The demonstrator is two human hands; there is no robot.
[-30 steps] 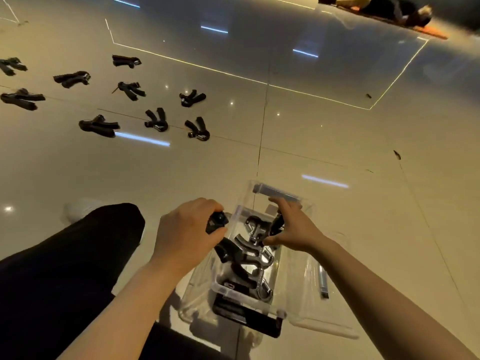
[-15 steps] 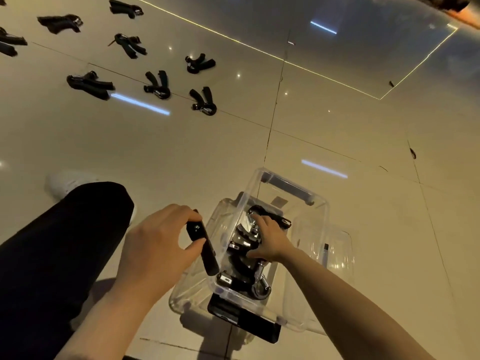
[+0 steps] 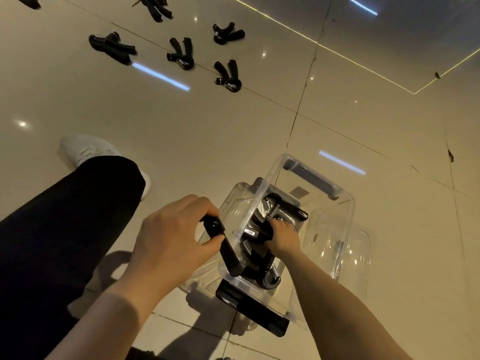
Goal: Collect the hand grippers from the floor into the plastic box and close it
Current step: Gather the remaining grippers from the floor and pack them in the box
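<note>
While five grippers (image 3: 179, 54) still lie on the floor far left, your left hand (image 3: 168, 240) has drawn back to the box (image 3: 348, 203) rim, fingers and thumb pinching one gripper's handle (image 3: 223, 245). Your right hand (image 3: 281, 236) has sunk deeper inside, curled round a packed gripper (image 3: 262, 229). Seating these makes room; the lid (image 3: 361, 253) lies beside, still off.

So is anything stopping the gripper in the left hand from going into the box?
Partly. The left hand holds a hand gripper at the box rim. The lid is off, but the right hand is inside, gripping another among the piled grippers, filling much of the space below.
</note>
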